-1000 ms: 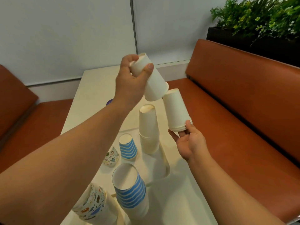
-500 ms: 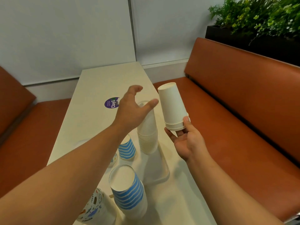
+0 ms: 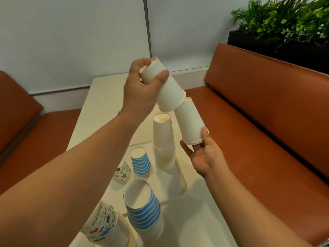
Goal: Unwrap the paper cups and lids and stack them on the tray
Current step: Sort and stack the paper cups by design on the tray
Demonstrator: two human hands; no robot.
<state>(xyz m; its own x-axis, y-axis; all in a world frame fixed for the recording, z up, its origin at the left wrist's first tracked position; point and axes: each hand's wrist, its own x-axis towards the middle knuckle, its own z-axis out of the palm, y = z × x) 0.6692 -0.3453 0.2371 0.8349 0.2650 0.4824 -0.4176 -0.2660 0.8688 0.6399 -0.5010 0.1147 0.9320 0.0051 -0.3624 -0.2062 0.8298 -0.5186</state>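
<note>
**cupstacker:** While both arms hang over the table (image 3: 105, 104), what's around? The left forearm covers much of the table's near left side.

**benchside:** Blue-striped stack (image 3: 142, 209) and a doodle-print stack (image 3: 105, 220) up close, a single striped cup (image 3: 141, 163) and a small printed cup (image 3: 122, 172) further back.

**cupstacker:** And the plain ones?

**benchside:** Tall white stack (image 3: 163, 141) upside down on the pale tray (image 3: 181, 182). Left hand (image 3: 142, 91) is wrapped around a tilted white cup (image 3: 169, 91), held up in the air. Right hand (image 3: 204, 155) pinches the rim end of a short white bundle (image 3: 190, 122); the two touch mouth to base.

**cupstacker:** Room?

**benchside:** Cream table, orange-brown benches (image 3: 267, 107), grey wall, planter (image 3: 284, 24) top right.
</note>
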